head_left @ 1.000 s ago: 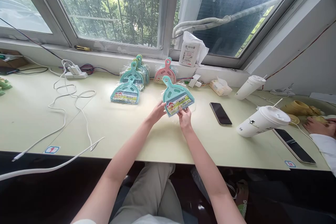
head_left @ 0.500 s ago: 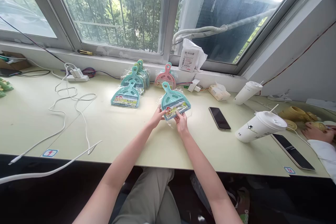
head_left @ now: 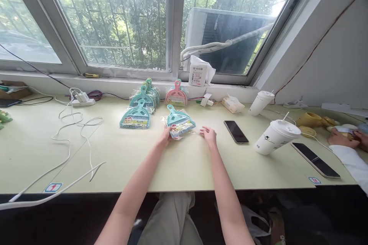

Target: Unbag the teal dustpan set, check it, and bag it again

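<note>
A turquoise dustpan-and-brush set (head_left: 181,120) in clear plastic wrap is tilted above the table in front of me. My left hand (head_left: 166,134) grips its lower left corner, thumb on the front. My right hand (head_left: 209,134) is off to the right of the set, its bent fingers apart and close to the loose edge of the wrap. Behind and to the left, another wrapped turquoise dustpan set (head_left: 135,116) leans before a row of several similar sets (head_left: 143,97). A pink dustpan set (head_left: 176,93) rests against the sill.
At right lie a phone (head_left: 235,132), a large white cup (head_left: 276,138), a smaller cup (head_left: 260,102) and a second phone (head_left: 315,159). A tissue pack (head_left: 232,104) sits near the wall. White cables (head_left: 69,141) sprawl at left. Another person's hands (head_left: 343,138) work at far right.
My right hand has let go of the dustpan set and moved right. The set has tilted and come lower in view, still in my left hand. The view has tipped upward.
</note>
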Motion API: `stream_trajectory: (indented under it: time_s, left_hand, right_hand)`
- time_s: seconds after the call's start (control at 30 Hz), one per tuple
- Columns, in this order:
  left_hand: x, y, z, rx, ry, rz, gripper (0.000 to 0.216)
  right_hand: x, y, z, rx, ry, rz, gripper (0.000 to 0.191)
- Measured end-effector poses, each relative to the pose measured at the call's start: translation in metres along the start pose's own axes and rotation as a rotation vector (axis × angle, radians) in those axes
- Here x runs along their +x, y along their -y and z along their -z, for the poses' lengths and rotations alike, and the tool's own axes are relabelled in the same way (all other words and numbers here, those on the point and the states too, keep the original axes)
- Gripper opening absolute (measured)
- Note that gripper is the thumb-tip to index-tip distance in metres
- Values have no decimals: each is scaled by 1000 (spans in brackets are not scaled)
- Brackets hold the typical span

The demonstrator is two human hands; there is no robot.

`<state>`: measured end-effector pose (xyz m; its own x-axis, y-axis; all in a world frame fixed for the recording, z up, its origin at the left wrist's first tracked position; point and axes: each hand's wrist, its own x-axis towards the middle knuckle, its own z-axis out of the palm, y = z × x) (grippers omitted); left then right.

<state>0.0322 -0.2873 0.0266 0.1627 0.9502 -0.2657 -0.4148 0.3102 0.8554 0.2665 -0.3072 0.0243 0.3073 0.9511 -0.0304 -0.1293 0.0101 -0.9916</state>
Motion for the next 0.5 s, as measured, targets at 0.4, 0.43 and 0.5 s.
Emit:
stream_trajectory:
  time_s: [0.4, 0.43, 0.5]
  left_hand:
    - [-9, -11, 6, -54, 134, 183, 37]
    - [-8, -10, 6, -47, 143, 186, 37]
    - [-8, -10, 7, -19, 159, 190, 36]
  right_hand:
    - [-3, 6, 8, -399, 283, 488, 29]
    - [-3, 7, 9, -355, 304, 466, 30]
    - [-1, 6, 11, -301, 322, 423, 32]
